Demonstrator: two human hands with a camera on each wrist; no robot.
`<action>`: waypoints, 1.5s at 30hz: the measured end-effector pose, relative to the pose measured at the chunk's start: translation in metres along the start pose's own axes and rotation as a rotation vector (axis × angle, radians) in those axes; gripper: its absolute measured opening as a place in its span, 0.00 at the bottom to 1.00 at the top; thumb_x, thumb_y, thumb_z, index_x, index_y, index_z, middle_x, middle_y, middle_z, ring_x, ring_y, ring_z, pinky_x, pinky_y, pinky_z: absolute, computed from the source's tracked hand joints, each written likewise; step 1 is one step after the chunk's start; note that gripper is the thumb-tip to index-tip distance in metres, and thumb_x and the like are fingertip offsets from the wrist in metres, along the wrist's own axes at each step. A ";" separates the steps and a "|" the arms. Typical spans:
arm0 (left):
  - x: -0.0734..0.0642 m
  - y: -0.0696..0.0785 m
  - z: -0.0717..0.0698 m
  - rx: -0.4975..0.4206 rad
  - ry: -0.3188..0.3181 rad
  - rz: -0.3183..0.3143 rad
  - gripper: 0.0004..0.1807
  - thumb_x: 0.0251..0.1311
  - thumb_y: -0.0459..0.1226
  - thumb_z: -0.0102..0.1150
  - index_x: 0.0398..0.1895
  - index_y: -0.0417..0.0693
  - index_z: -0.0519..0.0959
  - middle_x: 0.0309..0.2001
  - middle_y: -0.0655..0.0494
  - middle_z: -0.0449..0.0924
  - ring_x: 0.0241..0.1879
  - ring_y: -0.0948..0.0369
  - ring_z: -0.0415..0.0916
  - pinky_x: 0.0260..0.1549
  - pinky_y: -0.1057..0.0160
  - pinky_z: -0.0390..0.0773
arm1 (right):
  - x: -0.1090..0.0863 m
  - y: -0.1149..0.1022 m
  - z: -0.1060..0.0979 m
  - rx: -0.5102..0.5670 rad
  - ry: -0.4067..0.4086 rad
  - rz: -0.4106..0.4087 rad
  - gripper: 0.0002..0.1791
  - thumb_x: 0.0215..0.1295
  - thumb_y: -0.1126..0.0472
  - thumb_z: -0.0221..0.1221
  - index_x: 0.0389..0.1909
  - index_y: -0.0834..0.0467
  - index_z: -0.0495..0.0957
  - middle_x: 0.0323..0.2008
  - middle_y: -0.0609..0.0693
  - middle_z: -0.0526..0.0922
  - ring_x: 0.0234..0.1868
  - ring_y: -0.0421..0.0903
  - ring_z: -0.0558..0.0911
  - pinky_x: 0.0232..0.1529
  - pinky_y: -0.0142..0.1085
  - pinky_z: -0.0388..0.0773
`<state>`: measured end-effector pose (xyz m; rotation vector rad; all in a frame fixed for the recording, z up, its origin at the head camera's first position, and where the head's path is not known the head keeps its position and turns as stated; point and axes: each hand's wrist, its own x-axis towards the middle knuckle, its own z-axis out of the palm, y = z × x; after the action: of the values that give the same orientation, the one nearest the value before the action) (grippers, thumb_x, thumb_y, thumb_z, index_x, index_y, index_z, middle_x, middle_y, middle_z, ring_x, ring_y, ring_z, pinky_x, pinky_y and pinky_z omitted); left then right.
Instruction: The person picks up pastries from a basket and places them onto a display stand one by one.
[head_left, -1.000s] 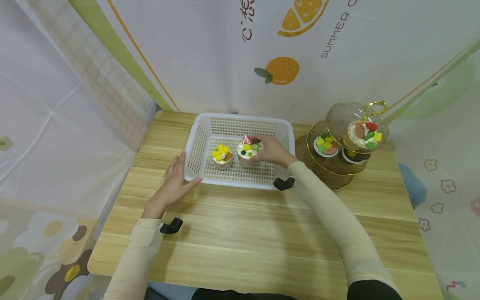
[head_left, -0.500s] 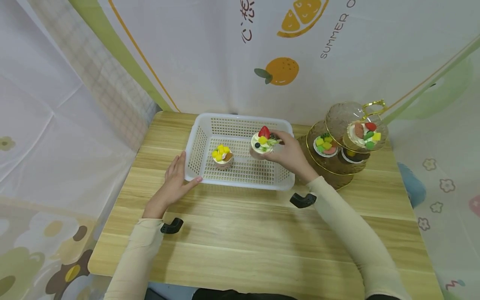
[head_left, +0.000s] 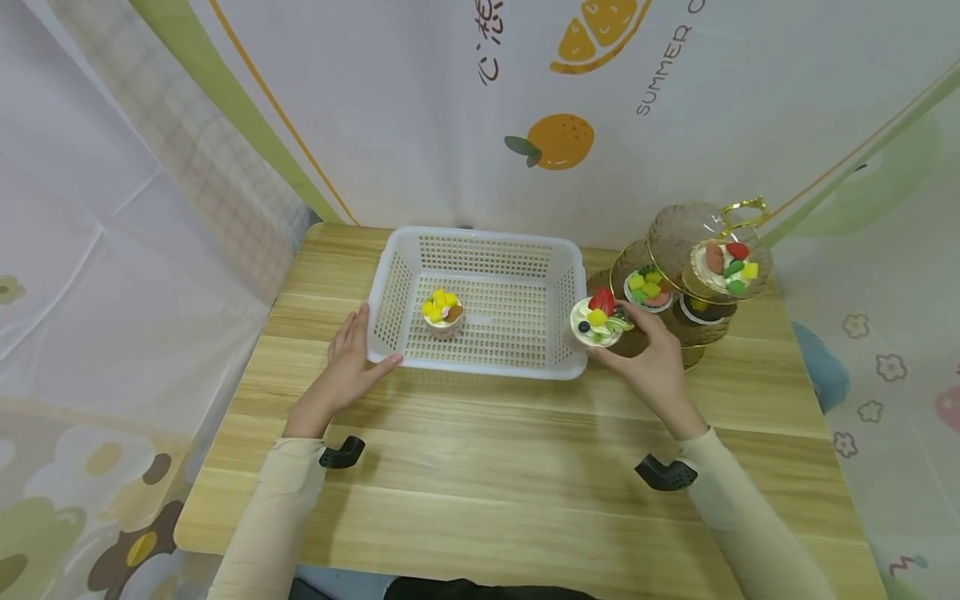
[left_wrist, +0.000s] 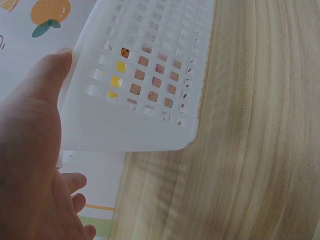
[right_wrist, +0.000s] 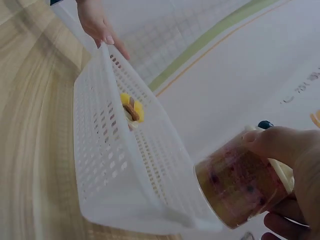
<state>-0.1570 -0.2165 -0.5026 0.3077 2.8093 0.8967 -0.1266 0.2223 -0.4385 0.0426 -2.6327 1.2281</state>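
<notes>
My right hand pinches a dessert cup between thumb and fingers; cream, a strawberry and other fruit top it. The right wrist view shows its clear wall with layered cake inside. It is raised at the right end of a white plastic basket, overlapping the rim in the head view. At the basket's front left corner my left hand rests with fingers extended along the side and thumb at the front rim. Inside the basket, left of centre, stands another dessert cup topped with yellow cubes.
A tiered stand with gold edges and handle stands at the back right. Its top tier bears a fruit-topped dessert; below sit a green-and-yellow-topped one and a darker one. Everything is on a wooden table against a printed cloth.
My right hand has lifted the strawberry-topped dessert cup from inside the basket and carried it right, past the basket's right end towards the stand. My left hand has stayed in place.
</notes>
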 end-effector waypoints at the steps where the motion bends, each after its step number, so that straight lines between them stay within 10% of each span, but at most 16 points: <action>1: 0.000 0.000 0.000 -0.001 0.003 0.004 0.57 0.59 0.63 0.49 0.74 0.48 0.24 0.76 0.44 0.29 0.76 0.44 0.26 0.67 0.32 0.36 | -0.005 0.003 -0.003 -0.001 0.019 0.010 0.41 0.40 0.57 0.76 0.61 0.55 0.72 0.57 0.56 0.77 0.58 0.50 0.74 0.62 0.48 0.65; 10: -0.001 -0.002 -0.002 0.003 0.001 0.003 0.57 0.60 0.62 0.49 0.74 0.48 0.24 0.76 0.45 0.28 0.76 0.44 0.25 0.67 0.32 0.35 | -0.043 0.021 -0.019 0.046 0.057 0.195 0.40 0.43 0.58 0.74 0.62 0.55 0.71 0.58 0.53 0.77 0.49 0.21 0.67 0.55 0.28 0.64; 15: -0.001 -0.003 -0.002 -0.001 0.003 -0.006 0.57 0.59 0.63 0.49 0.74 0.48 0.24 0.76 0.45 0.28 0.76 0.45 0.25 0.67 0.32 0.35 | -0.054 0.035 -0.013 0.041 0.037 0.261 0.42 0.43 0.57 0.75 0.63 0.56 0.70 0.59 0.53 0.77 0.46 0.23 0.68 0.57 0.43 0.66; 25: -0.001 -0.001 0.000 -0.018 -0.008 -0.026 0.58 0.58 0.64 0.50 0.74 0.51 0.23 0.77 0.45 0.29 0.75 0.45 0.23 0.66 0.31 0.34 | -0.046 0.065 0.004 0.089 -0.046 0.275 0.42 0.47 0.55 0.72 0.65 0.58 0.67 0.62 0.57 0.73 0.54 0.51 0.74 0.54 0.42 0.72; 32: 0.000 0.000 0.000 -0.014 -0.013 -0.015 0.58 0.59 0.63 0.49 0.74 0.51 0.23 0.77 0.46 0.27 0.76 0.46 0.23 0.67 0.32 0.33 | -0.033 0.078 0.010 0.112 -0.100 0.342 0.44 0.51 0.49 0.69 0.68 0.57 0.63 0.58 0.58 0.75 0.53 0.51 0.75 0.38 0.17 0.69; 45: -0.001 0.001 0.000 0.002 -0.009 -0.004 0.57 0.60 0.63 0.48 0.74 0.50 0.23 0.77 0.46 0.27 0.76 0.44 0.26 0.67 0.33 0.35 | -0.024 0.086 0.019 0.276 -0.079 0.355 0.37 0.55 0.51 0.67 0.64 0.59 0.67 0.45 0.47 0.79 0.40 0.22 0.78 0.40 0.18 0.76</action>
<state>-0.1563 -0.2158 -0.5019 0.3057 2.8015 0.8892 -0.1182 0.2623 -0.5205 -0.3506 -2.5894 1.7306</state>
